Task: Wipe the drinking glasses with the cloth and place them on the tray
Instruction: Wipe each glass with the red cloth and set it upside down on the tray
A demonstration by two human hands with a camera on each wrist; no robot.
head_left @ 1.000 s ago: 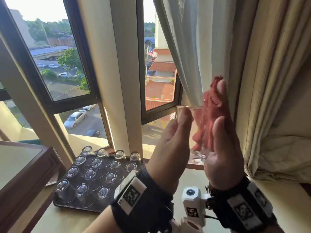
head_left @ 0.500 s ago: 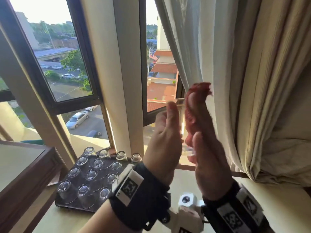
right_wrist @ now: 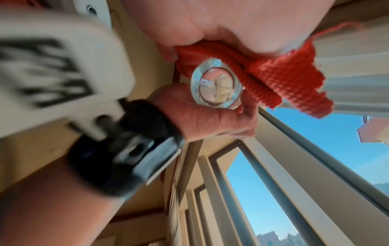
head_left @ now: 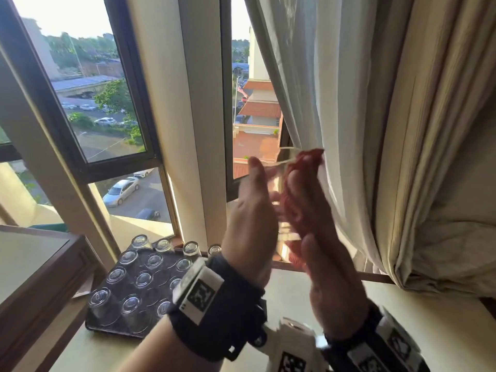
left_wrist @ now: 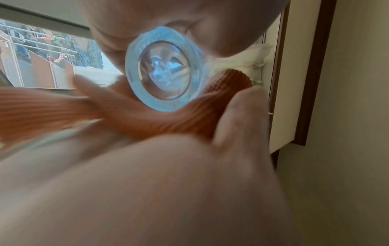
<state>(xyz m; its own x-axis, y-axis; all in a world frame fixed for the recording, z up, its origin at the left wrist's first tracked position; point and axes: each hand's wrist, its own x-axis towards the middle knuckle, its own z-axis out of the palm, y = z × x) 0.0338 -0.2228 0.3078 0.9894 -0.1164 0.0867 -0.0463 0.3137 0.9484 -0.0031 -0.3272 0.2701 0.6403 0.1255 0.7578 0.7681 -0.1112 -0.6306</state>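
Note:
I hold a clear drinking glass [head_left: 279, 183] upright in the air between my two palms, in front of the window. My left hand [head_left: 252, 210] presses its left side with straight fingers. My right hand [head_left: 322, 237] presses a red ribbed cloth [head_left: 298, 205] against its right side, and the thumb pins the cloth to the palm. The left wrist view shows the thick glass base [left_wrist: 166, 68] with the cloth [left_wrist: 147, 119] under it. The right wrist view shows the base [right_wrist: 214, 86] against the cloth [right_wrist: 284, 79]. A dark tray [head_left: 107, 328] at lower left carries several upturned glasses [head_left: 145, 279].
A wooden cabinet [head_left: 40, 277] stands left of the tray. Cream curtains [head_left: 402, 130] hang close to my right hand and bunch on the pale sill top [head_left: 429, 331]. Window panes and their frame [head_left: 188, 103] rise just behind the glass.
My palms have closed in on the glass since a second ago. The glass and cloth have shifted between them and are blurred with motion. The tray has not moved.

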